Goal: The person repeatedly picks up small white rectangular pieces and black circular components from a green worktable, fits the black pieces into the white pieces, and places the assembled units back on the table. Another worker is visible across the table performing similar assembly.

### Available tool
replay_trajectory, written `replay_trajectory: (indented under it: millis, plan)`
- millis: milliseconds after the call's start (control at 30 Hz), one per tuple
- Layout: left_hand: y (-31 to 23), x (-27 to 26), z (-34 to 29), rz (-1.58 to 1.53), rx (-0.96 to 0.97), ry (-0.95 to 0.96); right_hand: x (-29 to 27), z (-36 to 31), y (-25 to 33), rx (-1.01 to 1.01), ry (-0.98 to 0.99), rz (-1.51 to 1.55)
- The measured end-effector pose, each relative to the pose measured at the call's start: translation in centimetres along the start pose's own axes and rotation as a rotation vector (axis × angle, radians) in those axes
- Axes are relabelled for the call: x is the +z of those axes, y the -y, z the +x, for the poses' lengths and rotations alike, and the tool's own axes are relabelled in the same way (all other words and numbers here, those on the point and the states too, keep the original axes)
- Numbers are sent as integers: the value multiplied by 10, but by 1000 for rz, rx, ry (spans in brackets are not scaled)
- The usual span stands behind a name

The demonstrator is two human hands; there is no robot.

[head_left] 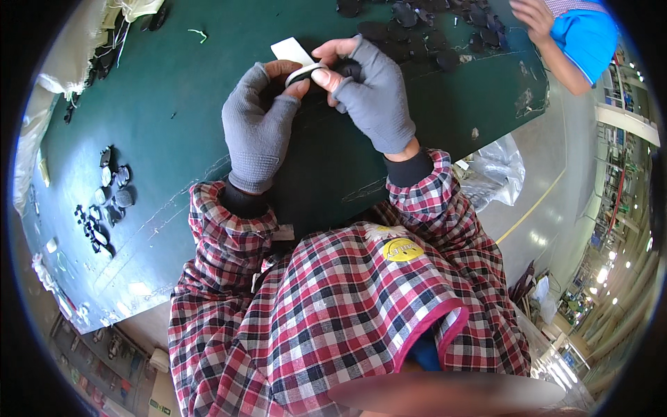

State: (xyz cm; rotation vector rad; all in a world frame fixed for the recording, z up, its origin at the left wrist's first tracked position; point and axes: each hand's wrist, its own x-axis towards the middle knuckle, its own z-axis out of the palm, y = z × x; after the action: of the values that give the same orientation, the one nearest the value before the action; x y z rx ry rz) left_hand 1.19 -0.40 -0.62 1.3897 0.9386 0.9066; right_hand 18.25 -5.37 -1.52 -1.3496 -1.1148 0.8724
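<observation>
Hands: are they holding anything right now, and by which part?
Both hands hold one small round black-and-white part. The left hand pinches its left rim between thumb and forefinger; the right hand grips its right side. A white card lies behind.

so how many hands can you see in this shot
3. The person's gloved left hand and gloved right hand meet over the green table, pinching a small round black-and-white part. A co-worker's bare hand rests at the table's far right corner. Others may be out of frame.
</observation>
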Motion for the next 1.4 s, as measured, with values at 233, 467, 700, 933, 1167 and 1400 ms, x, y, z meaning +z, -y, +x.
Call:
replay_trajectory:
  millis: [233, 467, 700, 933, 1167, 1400]
  plan:
    - [-4, 2, -1, -240, 65, -34, 6, -1, 4, -271, -67, -239]
    - [-4, -2, 3, -66, -33, 19, 5, 3, 11, -315, -40, -270]
    - [-5, -2, -2, -82, 150, -62, 9, 3, 7, -536, -3, -456]
    - [-6, -7, 0, -327, 5, 98, 1, 0, 15, -65, -7, -5]
    - [3, -8, 0, -518, -106, 76, 4, 3, 5, -257, 1, -100]
    - [0, -8, -2, -449, -87, 90, 1, -1, 14, -146, 80, 0]
